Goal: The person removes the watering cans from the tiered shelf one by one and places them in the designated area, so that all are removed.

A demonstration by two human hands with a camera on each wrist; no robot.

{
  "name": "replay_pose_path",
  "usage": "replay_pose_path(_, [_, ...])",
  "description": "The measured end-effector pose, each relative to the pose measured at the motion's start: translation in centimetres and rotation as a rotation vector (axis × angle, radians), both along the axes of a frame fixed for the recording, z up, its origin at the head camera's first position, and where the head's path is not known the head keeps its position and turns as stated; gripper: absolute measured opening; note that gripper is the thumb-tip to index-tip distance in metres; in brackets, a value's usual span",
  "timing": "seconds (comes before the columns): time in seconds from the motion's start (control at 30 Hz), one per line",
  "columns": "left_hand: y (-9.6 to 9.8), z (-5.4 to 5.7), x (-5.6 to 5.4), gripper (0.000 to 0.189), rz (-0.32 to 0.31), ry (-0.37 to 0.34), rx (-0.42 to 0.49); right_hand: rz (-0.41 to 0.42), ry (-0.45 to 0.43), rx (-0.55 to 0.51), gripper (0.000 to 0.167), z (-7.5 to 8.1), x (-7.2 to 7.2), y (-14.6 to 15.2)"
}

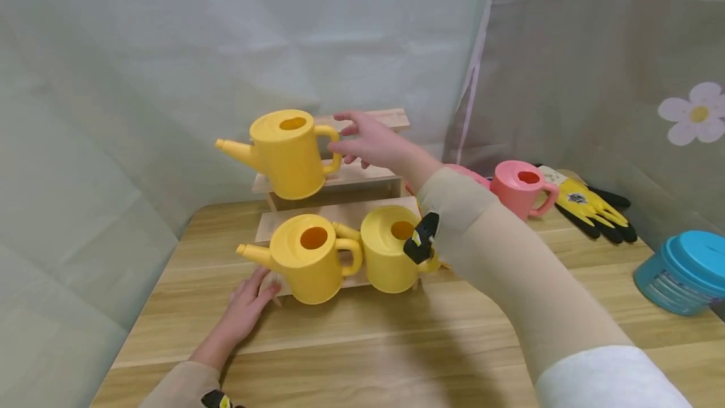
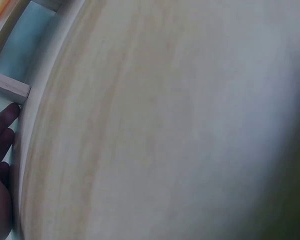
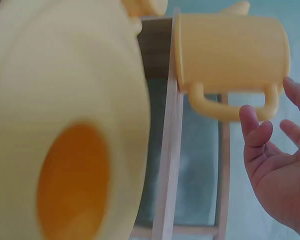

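Note:
A yellow watering can [image 1: 291, 159] stands on the middle step of a small wooden tiered shelf [image 1: 340, 211], spout to the left. My right hand [image 1: 370, 140] is at its handle [image 3: 230, 111], fingers spread and loosely bent, fingertips right by the handle without closing round it. Two more yellow watering cans, a left one [image 1: 310, 269] and a right one [image 1: 391, 254], stand side by side on the lowest step. My left hand [image 1: 246, 307] rests on the table against the shelf's front left corner; the left wrist view has its fingertips [image 2: 12, 110] at a wooden end piece.
Right of the shelf stands a pink watering can [image 1: 515, 187], with another pink one partly hidden behind my right arm. Yellow-and-black gloves [image 1: 589, 203] lie beyond it. A blue lidded tub [image 1: 682, 272] sits at the table's right. Fabric curtain [image 1: 340, 30] hangs close behind the shelf.

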State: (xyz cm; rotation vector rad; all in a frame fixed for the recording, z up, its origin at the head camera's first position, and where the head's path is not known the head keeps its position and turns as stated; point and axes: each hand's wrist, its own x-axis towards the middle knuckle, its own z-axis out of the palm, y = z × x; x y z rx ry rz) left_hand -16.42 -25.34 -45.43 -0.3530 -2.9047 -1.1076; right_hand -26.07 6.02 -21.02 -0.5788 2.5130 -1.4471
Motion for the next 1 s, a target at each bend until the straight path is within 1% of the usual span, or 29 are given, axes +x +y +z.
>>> replay_pose_path(0.07, [0.1, 0.0, -0.1, 0.054, -0.006, 0.008, 0.001, -0.008, -0.016, -0.014, 0.069, 0.3, -0.1, -0.7])
replay_pose_path(0.13, [0.3, 0.0, -0.1, 0.054, -0.01, 0.01, 0.001, -0.023, -0.043, -0.05, 0.068, 0.7, -0.3, -1.2])
replay_pose_path(0.2, [0.5, -0.1, -0.2, 0.054, -0.014, 0.009, 0.006, -0.041, -0.062, -0.089, 0.066, 1.0, -0.5, -1.6])
replay_pose_path(0.27, [0.6, -0.2, -0.3, 0.054, -0.016, 0.007, 0.006, -0.051, -0.074, -0.107, 0.063, 1.2, -0.6, -2.0])
replay_pose_path(0.33, [0.6, -0.2, -0.3, 0.054, -0.018, 0.007, 0.012, -0.054, -0.065, -0.093, 0.06, 1.2, -0.7, -2.3])
replay_pose_path(0.47, [0.6, -0.2, -0.3, 0.054, -0.02, 0.007, 0.017, -0.059, -0.035, -0.032, 0.053, 0.9, -0.8, -2.6])
replay_pose_path(0.6, [0.4, -0.1, -0.3, 0.054, -0.019, 0.007, 0.012, -0.076, -0.007, -0.02, 0.045, 0.8, -0.8, -2.5])
replay_pose_path(0.73, [0.3, 0.0, -0.4, 0.055, -0.018, 0.005, 0.015, -0.094, 0.004, -0.009, 0.041, 0.7, -0.7, -2.2])
replay_pose_path(0.87, [0.3, -0.1, -0.4, 0.055, -0.017, 0.01, 0.02, -0.093, 0.005, 0.006, 0.036, 0.5, -0.7, -1.8])
replay_pose_path(1.0, [0.3, -0.2, -0.4, 0.055, -0.018, 0.019, 0.015, -0.083, 0.031, 0.033, 0.029, 0.3, -0.5, -1.5])
